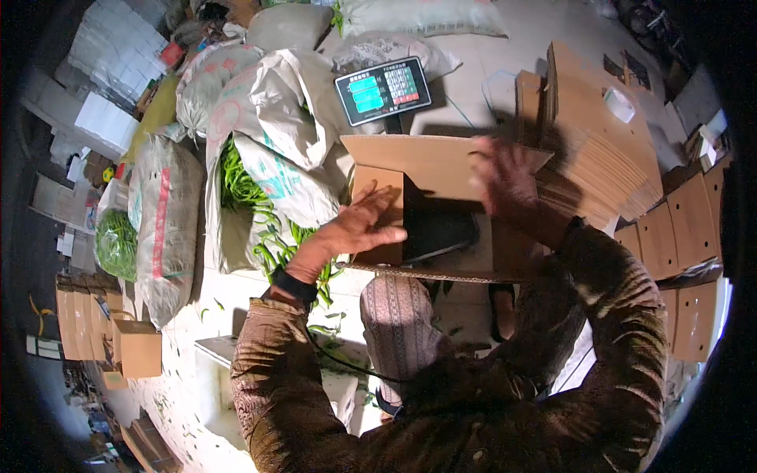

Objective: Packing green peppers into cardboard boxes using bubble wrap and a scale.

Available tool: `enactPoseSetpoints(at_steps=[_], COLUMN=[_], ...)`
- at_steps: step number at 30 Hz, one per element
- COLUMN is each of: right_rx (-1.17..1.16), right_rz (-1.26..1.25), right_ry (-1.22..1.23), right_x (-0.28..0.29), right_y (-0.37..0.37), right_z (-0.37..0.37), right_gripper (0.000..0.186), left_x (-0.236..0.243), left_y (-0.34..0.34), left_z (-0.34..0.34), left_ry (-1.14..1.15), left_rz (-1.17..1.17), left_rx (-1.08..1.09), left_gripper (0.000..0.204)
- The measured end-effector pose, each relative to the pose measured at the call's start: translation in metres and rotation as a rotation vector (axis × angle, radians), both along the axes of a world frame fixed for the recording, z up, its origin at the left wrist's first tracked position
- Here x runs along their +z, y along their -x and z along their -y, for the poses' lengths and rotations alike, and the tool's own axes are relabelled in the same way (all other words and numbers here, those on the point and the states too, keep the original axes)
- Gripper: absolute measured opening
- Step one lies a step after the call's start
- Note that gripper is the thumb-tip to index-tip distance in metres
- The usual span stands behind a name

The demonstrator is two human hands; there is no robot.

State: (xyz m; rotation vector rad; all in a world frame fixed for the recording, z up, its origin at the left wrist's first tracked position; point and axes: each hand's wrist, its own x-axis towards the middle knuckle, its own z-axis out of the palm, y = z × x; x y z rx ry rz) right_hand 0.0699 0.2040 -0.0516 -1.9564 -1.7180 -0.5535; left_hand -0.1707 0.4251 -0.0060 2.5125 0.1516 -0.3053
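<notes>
In front of me is a cardboard box (445, 165), its far flap standing up. My left hand (364, 224) lies with fingers spread on the brown panel at the box's left end, thumb pointing right. My right hand (506, 180) is somewhat blurred, its fingers apart, over the right part of the far flap; whether it touches the cardboard I cannot tell. A dark flat surface (445, 235) shows between the hands inside the box. Just beyond it stands a weighing scale's display (382, 91) with lit blue screens. Neither hand holds anything.
Long green peppers (240, 177) spill from an open white woven sack (296, 110) on the left. More full sacks (165, 229) stand farther left. Flattened cardboard boxes (607, 165) are stacked at the right. Small cartons (136, 347) sit at the lower left.
</notes>
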Motion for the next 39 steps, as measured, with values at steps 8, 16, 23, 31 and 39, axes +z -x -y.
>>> enactPoseSetpoints(at_steps=[8,16,23,31,39], right_rx=[0.112,0.315,0.338,0.101,0.210], right_rz=[0.365,0.278,0.015,-0.280,-0.150], right_ry=[0.076,0.024,-0.066,0.579,0.415], right_x=[-0.002,-0.008,0.064,0.020,0.021], right_y=[0.011,0.010,-0.023,0.012,0.018], right_z=[-0.023,-0.039,-0.034,0.019,0.029], right_gripper=[0.049,0.038,0.043,0.071,0.076], left_x=[-0.006,-0.023,-0.076,-0.072,-0.031], left_y=[0.047,0.042,0.016,0.012,-0.008], left_z=[0.012,0.044,0.018,0.016,-0.012], left_ry=[0.860,0.687,0.687,0.646,0.614], left_rz=[0.179,0.531,0.554,0.509,0.529], left_rx=[0.322,0.628,0.663,0.706,0.609], left_gripper=[0.086,0.102,0.090,0.086,0.088])
